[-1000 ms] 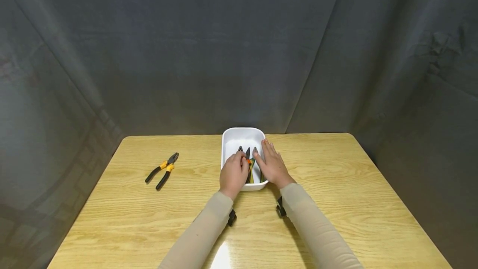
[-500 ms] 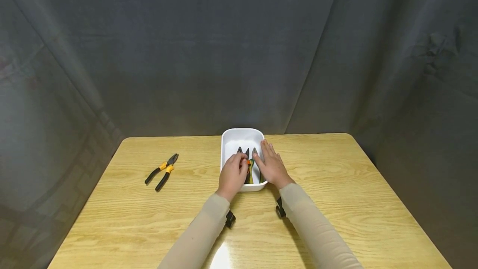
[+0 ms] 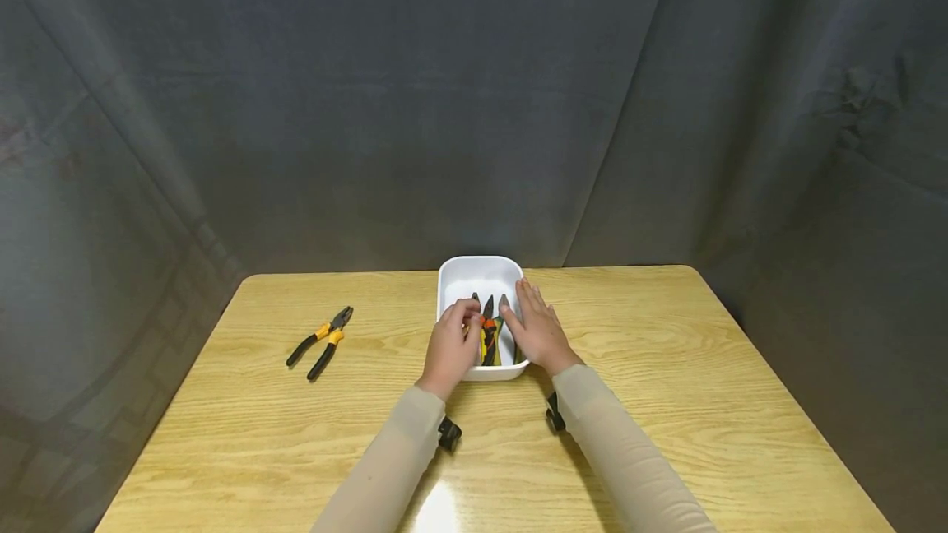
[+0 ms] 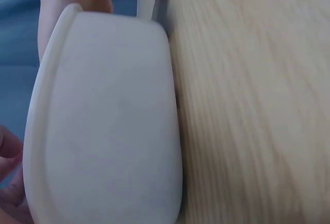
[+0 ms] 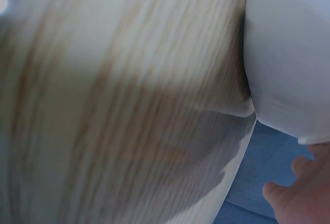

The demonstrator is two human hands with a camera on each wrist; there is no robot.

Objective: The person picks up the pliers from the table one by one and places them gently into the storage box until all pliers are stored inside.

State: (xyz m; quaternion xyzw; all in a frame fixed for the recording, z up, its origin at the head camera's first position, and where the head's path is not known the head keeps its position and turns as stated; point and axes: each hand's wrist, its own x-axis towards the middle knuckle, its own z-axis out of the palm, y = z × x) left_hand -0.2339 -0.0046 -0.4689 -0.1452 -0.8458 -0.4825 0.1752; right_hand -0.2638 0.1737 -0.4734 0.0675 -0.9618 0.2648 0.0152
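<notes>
A white plastic tray (image 3: 474, 267) holds several pliers side by side. Pliers with orange-and-black handles (image 3: 490, 332) lie in its middle, next to green-and-yellow-handled pliers (image 3: 499, 340). The tip of another pair of pliers (image 3: 476, 298) sticks out beyond my left hand (image 3: 448, 349), which hovers at the tray's left side with fingers loosely bent and thumb apart. My right hand (image 3: 544, 337) lies along the right rim, fingers straight. In both wrist views the tray's outer wall (image 4: 113, 116) hides the pliers; my left fingers (image 4: 11, 175) show only at the edge.
Pliers with black-and-yellow handles (image 3: 322, 343) lie spread apart on the wooden table (image 3: 244, 434), left of the tray. A dark grey curtain (image 3: 400, 105) hangs behind the table and along both sides.
My left hand has moved left and its fingers have loosened, uncovering the orange-and-black-handled pliers in the tray. My right hand has stayed on the right rim.
</notes>
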